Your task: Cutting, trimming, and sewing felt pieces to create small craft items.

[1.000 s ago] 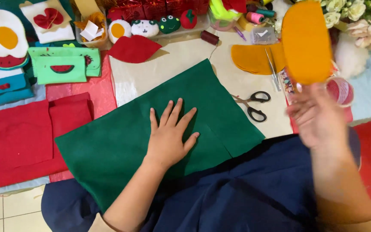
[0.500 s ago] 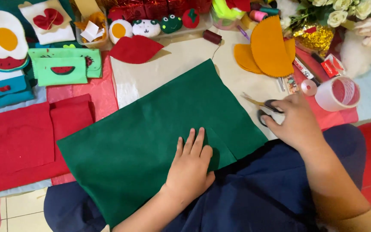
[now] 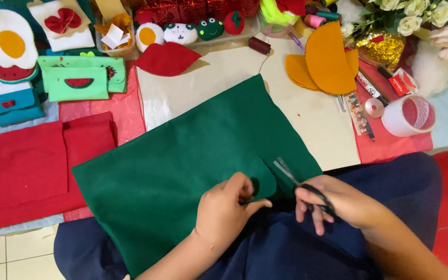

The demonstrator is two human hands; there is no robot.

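We have only begun cutting the green felt sheet (image 3: 182, 155), which lies across our lap: our right hand (image 3: 338, 202) is closed on the scissors (image 3: 299, 184) at its near edge, our left hand (image 3: 229, 212) pinching the freed flap beside the blades, most of the sheet uncut.

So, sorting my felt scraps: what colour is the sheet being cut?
Dark green felt sheet, clearest in the head view.

- left hand (image 3: 227, 207) is curling its fingers, thumb pointing right, forearm running down-left
- right hand (image 3: 333, 203) is closing its grip, fingers folded inward, forearm angling down-right out of view
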